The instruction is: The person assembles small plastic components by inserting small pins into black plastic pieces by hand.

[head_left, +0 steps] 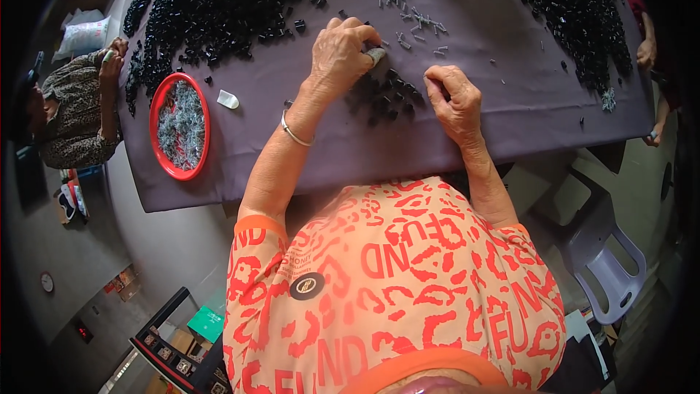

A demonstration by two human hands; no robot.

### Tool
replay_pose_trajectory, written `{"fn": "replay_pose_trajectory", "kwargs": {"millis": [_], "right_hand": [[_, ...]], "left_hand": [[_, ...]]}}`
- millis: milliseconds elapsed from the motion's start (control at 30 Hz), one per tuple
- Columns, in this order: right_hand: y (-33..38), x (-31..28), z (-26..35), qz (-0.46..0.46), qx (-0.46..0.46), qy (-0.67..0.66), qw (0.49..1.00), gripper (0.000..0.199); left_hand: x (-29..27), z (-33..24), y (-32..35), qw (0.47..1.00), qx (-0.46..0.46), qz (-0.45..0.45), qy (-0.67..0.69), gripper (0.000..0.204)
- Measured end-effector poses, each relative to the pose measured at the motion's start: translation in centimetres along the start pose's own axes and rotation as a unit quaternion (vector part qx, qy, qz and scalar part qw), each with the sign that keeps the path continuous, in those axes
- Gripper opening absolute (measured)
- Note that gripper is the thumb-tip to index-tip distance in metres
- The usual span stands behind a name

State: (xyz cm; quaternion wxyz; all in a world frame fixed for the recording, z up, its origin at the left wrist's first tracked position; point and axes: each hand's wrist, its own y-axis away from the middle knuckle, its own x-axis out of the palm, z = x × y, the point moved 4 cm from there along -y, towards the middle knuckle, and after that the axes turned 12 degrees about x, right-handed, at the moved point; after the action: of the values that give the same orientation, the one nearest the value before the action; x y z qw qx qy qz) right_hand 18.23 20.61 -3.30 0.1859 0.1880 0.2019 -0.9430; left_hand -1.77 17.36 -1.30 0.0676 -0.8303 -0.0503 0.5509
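Observation:
My left hand is over the middle of the cloth-covered table, fingers curled in and a pale cover on the thumb tip. A dark spot shows between thumb and forefinger, too small to make out. Just below it lies a small heap of black plastic pieces. To the right of that heap, my right hand is closed in a pinch; whatever is between its fingertips cannot be seen. Small clear-grey rod-like pieces are scattered on the cloth beyond both hands.
A large pile of black pieces covers the far left, another the far right. A red oval tray of grey-blue pieces stands left, beside a small white piece. Other people sit at both sides. A grey chair stands right.

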Motion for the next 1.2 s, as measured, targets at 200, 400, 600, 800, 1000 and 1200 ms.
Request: {"fn": "replay_pose_trajectory", "kwargs": {"millis": [200,400,600,800,1000,1200], "right_hand": [[0.0,-0.1,0.1,0.001,-0.003,-0.021,1.0,0.012],[0.2,-0.2,0.0,0.019,0.01,-0.038,0.999,0.01],[0.7,1.4,4.1,0.127,0.086,-0.162,0.975,0.011],[1.2,2.1,7.7,0.137,-0.022,-0.068,0.988,0.013],[2.0,2.5,9.0,0.154,-0.08,0.003,0.985,0.014],[3.1,3.0,9.7,0.162,-0.078,0.021,0.983,0.013]], "left_hand": [[0.3,-0.9,-0.5,0.993,0.119,0.004,0.003,0.012],[0.3,-0.5,3.3,0.901,-0.061,-0.093,0.419,0.012],[3.0,-2.2,10.4,0.581,-0.228,-0.196,0.756,0.018],[1.7,-4.0,12.5,0.577,-0.191,-0.256,0.752,0.017],[0.1,-4.8,13.6,0.71,-0.186,-0.28,0.619,0.017],[-0.1,-5.2,14.4,0.761,-0.181,-0.304,0.543,0.016]]}}
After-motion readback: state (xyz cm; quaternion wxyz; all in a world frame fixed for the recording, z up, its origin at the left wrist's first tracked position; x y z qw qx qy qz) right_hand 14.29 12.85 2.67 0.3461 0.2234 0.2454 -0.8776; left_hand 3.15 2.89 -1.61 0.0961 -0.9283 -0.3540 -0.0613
